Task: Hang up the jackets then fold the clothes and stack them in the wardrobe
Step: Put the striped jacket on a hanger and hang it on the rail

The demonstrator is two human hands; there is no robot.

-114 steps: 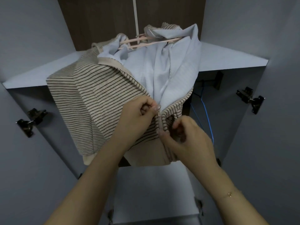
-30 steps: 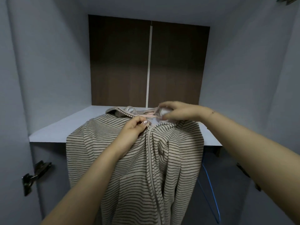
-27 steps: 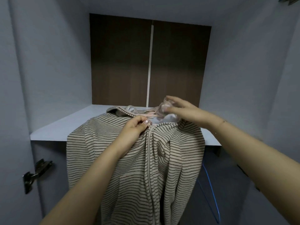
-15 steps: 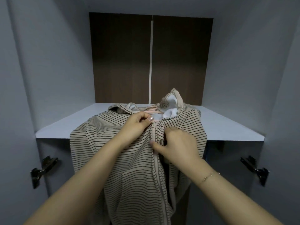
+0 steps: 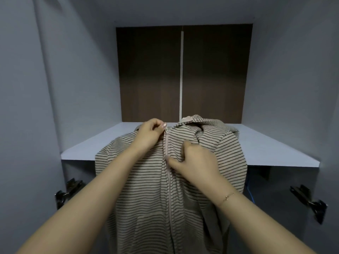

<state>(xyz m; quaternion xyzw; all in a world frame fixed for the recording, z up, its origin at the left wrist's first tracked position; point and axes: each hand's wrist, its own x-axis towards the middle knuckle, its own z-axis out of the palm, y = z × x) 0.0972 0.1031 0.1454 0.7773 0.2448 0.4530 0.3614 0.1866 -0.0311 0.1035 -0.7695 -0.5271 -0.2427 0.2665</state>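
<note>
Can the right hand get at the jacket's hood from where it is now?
Probably yes. The right hand grips the striped jacket beside the zip, just below the hood, with only fabric between. It must let go first; the left hand pinches the zip top.

The beige, dark-striped zip-up hooded jacket (image 5: 146, 198) runs off the bottom edge, hem unseen. Whatever holds it up is hidden under its collar. Both forearms are cropped below.

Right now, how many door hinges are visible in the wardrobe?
2. One hinge on the left wall below the shelf, one hinge on the right wall at about the same height. More may sit outside the frame.
</note>
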